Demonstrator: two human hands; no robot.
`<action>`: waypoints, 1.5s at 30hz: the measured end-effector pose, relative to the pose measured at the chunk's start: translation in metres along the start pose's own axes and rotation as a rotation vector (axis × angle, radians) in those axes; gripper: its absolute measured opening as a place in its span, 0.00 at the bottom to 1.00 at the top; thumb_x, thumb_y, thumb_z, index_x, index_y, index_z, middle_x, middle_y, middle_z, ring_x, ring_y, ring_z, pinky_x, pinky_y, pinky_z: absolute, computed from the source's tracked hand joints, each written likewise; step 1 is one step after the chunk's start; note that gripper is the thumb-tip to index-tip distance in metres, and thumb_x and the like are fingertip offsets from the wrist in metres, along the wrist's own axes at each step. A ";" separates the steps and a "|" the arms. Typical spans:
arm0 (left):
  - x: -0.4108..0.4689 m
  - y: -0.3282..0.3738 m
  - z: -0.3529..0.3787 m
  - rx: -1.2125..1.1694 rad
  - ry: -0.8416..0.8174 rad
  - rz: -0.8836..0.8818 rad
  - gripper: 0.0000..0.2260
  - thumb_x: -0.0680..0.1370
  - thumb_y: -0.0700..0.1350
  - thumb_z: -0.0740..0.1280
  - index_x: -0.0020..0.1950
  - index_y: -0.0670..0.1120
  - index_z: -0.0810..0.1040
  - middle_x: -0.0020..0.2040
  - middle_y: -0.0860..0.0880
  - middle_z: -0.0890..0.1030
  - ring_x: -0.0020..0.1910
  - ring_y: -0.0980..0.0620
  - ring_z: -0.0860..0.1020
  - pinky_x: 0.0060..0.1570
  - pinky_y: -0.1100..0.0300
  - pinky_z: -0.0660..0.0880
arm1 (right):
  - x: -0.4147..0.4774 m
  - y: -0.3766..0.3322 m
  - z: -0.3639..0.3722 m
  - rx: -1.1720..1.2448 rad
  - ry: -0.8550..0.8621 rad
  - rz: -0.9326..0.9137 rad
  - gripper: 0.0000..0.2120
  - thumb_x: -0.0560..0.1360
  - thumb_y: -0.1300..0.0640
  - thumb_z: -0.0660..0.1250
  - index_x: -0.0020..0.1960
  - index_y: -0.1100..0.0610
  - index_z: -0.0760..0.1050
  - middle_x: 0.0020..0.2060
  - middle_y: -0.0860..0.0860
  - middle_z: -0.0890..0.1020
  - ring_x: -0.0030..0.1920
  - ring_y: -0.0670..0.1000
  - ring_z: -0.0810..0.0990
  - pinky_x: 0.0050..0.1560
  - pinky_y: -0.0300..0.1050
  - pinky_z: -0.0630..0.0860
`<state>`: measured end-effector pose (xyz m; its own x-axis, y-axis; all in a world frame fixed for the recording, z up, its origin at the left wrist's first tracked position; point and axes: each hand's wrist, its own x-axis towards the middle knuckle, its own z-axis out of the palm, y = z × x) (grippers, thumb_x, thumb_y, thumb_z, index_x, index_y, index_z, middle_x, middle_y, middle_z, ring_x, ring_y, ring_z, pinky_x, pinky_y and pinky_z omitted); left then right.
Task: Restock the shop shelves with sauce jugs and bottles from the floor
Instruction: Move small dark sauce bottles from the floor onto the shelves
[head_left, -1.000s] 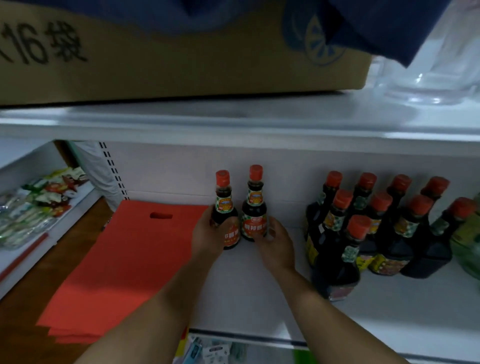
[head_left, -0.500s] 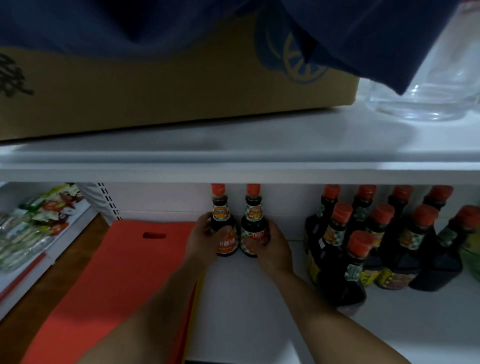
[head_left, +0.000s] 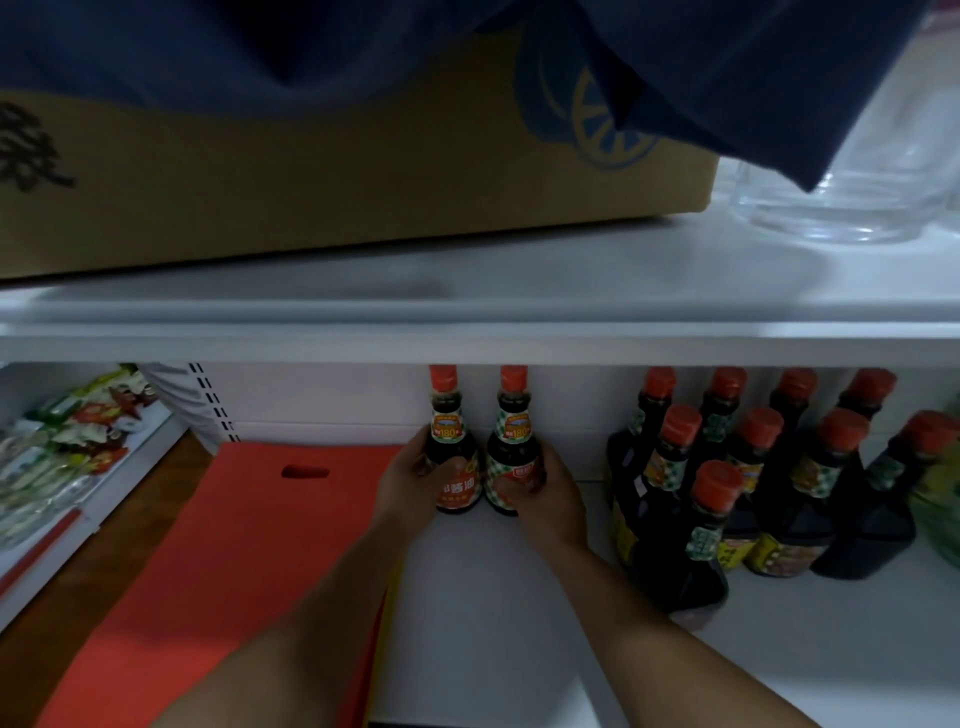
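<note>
Two small dark sauce bottles with red caps stand side by side at the back of the white lower shelf (head_left: 498, 613). My left hand (head_left: 410, 480) grips the left bottle (head_left: 451, 447) around its lower body. My right hand (head_left: 550, 493) grips the right bottle (head_left: 511, 449) the same way. Both bottles are upright and touch each other. To their right stands a group of several larger dark sauce bottles (head_left: 727, 488) with red caps.
A stack of red bags (head_left: 218, 571) lies left of the bottles. The upper shelf (head_left: 467, 332) carries a cardboard box (head_left: 322, 171) and a clear plastic jug (head_left: 878, 197). Packaged goods (head_left: 62, 447) fill a shelf at far left. Dark blue cloth (head_left: 727, 67) hangs at the top.
Both hands have pushed the two bottles further back on the shelf, and the camera has dropped and moved closer, so the upper shelf edge hides the bottle caps' tops.
</note>
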<state>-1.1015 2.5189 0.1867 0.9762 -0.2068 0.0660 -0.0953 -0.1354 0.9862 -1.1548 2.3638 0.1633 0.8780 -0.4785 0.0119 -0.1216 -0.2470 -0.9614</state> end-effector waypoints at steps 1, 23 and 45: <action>-0.002 0.001 -0.002 -0.001 0.006 0.002 0.21 0.74 0.37 0.71 0.65 0.52 0.75 0.57 0.54 0.82 0.57 0.56 0.79 0.57 0.58 0.76 | -0.001 -0.001 0.002 -0.003 -0.013 -0.007 0.31 0.68 0.57 0.75 0.68 0.46 0.69 0.63 0.49 0.78 0.63 0.52 0.76 0.64 0.51 0.72; -0.046 0.010 -0.021 0.405 0.122 -0.112 0.12 0.77 0.50 0.68 0.57 0.46 0.79 0.52 0.51 0.81 0.52 0.51 0.78 0.51 0.59 0.72 | -0.037 -0.023 0.000 -0.142 0.014 0.030 0.16 0.74 0.48 0.69 0.59 0.53 0.75 0.57 0.53 0.80 0.56 0.55 0.79 0.55 0.47 0.75; -0.285 -0.028 -0.027 0.194 -0.124 -0.166 0.05 0.78 0.44 0.68 0.52 0.46 0.79 0.43 0.51 0.79 0.41 0.62 0.78 0.43 0.72 0.73 | -0.202 -0.023 -0.020 -0.207 -0.131 0.031 0.14 0.74 0.49 0.68 0.58 0.51 0.76 0.46 0.46 0.80 0.51 0.50 0.78 0.51 0.41 0.72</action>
<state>-1.3719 2.6077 0.1441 0.9513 -0.2816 -0.1251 0.0169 -0.3577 0.9337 -1.3388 2.4496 0.1887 0.9232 -0.3786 -0.0654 -0.2300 -0.4081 -0.8835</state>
